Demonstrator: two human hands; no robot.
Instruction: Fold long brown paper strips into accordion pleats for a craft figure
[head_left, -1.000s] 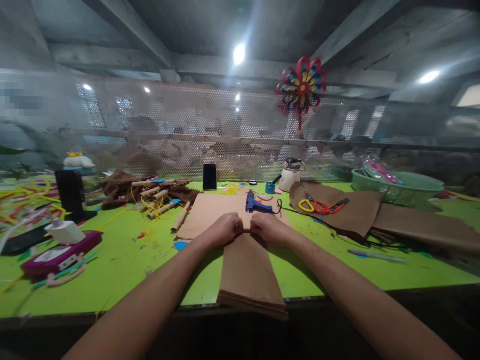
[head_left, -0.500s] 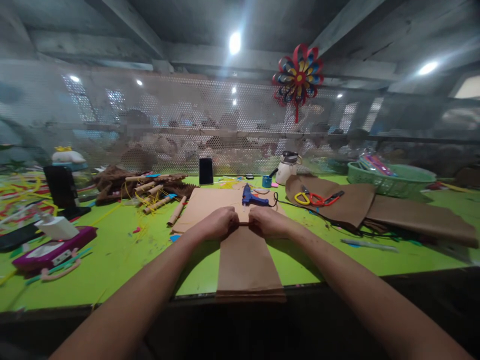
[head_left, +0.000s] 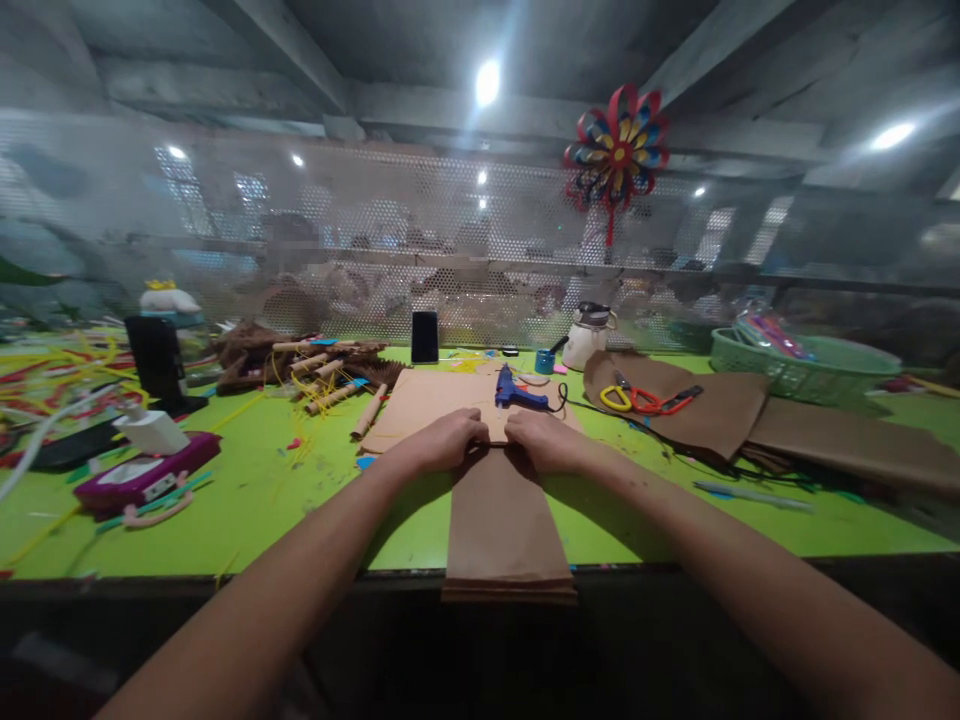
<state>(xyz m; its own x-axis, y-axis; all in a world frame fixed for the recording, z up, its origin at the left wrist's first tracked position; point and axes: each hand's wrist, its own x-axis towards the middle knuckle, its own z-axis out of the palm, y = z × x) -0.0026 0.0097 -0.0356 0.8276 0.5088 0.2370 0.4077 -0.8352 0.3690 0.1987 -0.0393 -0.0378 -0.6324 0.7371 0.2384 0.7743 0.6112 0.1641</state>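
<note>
A long strip of brown paper point(head_left: 506, 530) in several layers runs toward me, its near end jutting past the table edge. My left hand point(head_left: 455, 438) pinches the strip's far end at its left corner. Opposite it, my right hand point(head_left: 541, 440) pinches the right corner, fingers curled. The far end looks narrowly folded between the two hands, though the fingers partly hide it. Beneath and beyond lies a flat sheet of brown paper point(head_left: 420, 400). A blue glue gun point(head_left: 521, 392) rests on that sheet just past my right hand.
Right of centre, orange-handled scissors point(head_left: 652, 402) lie on crumpled brown paper point(head_left: 705, 425), near a green basket point(head_left: 832, 365). Paper rolls point(head_left: 330, 385) and yellow strands lie at left. A purple power strip point(head_left: 150, 480) and a phone on a stand point(head_left: 154, 360) sit farther left.
The view has turned slightly left, so everything sits farther right in the picture. Both hands keep their pinch on the folded end of the paper strip, with little visible movement.
</note>
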